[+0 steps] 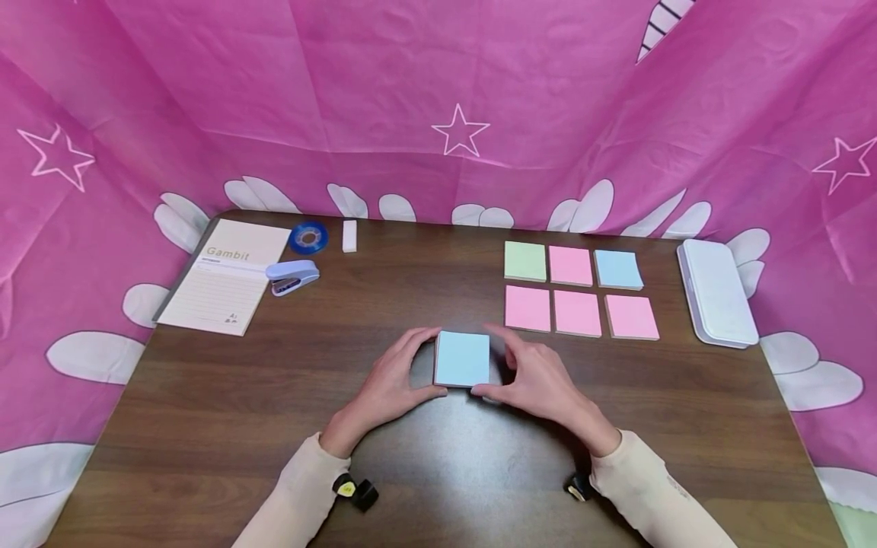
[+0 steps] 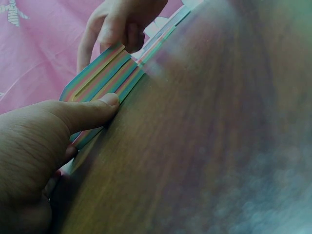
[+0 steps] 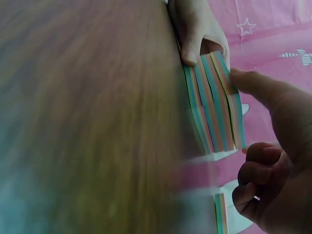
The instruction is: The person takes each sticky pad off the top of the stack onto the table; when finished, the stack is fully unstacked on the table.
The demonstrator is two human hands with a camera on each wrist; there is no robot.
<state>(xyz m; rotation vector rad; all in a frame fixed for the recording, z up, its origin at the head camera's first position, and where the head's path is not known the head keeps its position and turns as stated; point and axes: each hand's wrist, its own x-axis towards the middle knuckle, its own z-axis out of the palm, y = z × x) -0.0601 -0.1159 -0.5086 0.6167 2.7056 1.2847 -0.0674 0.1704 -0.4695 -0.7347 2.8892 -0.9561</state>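
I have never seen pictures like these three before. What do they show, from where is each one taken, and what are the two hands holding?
There is no machine here: a person works with two bare hands at a dark wooden table. The wide picture comes from a camera on the person's head, looking down. The two blurry close pictures come from cameras on each wrist.

The left hand and the right hand grip one thick pad of sticky notes from both sides. Its top sheet is blue; the wrist views show striped, many-coloured edges.

Farther back lie six smaller pads in two rows, a white case, a notebook, a stapler, a blue tape roll and a small white block.
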